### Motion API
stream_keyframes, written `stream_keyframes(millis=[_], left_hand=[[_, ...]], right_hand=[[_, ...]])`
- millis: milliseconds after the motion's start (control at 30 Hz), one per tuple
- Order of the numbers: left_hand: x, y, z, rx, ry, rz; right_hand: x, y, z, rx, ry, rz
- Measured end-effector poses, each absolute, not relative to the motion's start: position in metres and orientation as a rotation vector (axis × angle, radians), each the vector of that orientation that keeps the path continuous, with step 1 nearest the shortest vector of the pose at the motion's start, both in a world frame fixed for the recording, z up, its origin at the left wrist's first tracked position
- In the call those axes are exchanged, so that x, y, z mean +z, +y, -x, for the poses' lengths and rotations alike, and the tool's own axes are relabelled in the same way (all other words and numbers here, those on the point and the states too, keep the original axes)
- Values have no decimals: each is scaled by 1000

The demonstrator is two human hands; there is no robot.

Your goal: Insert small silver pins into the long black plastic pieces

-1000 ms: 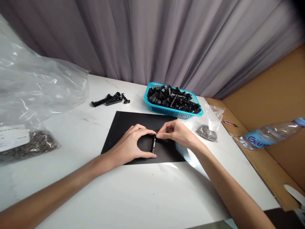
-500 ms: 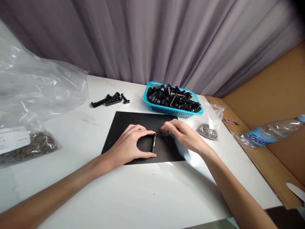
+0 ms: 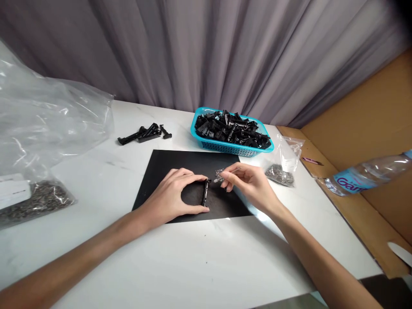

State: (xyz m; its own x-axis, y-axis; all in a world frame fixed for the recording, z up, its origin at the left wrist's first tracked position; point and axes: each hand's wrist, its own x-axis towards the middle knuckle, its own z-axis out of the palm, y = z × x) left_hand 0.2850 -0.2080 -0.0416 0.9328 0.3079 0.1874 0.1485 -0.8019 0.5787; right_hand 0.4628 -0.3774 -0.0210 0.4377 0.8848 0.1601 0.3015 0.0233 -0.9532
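My left hand (image 3: 175, 195) grips a slim black plastic part (image 3: 204, 193) between thumb and fingers, holding it on edge on a black mat (image 3: 167, 165). My right hand (image 3: 247, 184) is pinched on a small metal pin or spring whose tip points at the top end of the black part. A little heap of small metal pieces (image 3: 219, 173) lies on the mat just behind the right fingertips.
A turquoise basket (image 3: 206, 143) of black plastic parts stands behind the mat. Loose black parts (image 3: 144, 134) lie at the back left. A large clear bag (image 3: 48, 124) holding metal pieces sits at left. A small bag of metal pieces (image 3: 280, 174), a cardboard box (image 3: 370, 128) and a water bottle (image 3: 363, 177) are at right.
My right hand left the black part, reached back to the heap of metal pieces, and now comes back pinching one near the part's top end. My left hand kept its hold.
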Motion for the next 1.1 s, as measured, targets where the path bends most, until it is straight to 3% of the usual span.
stream_keyframes(millis=[1100], left_hand=[[-38,-210,-287,389,337,-2438]], right_hand=[[-40,-372,-451,604,-1032,1431]])
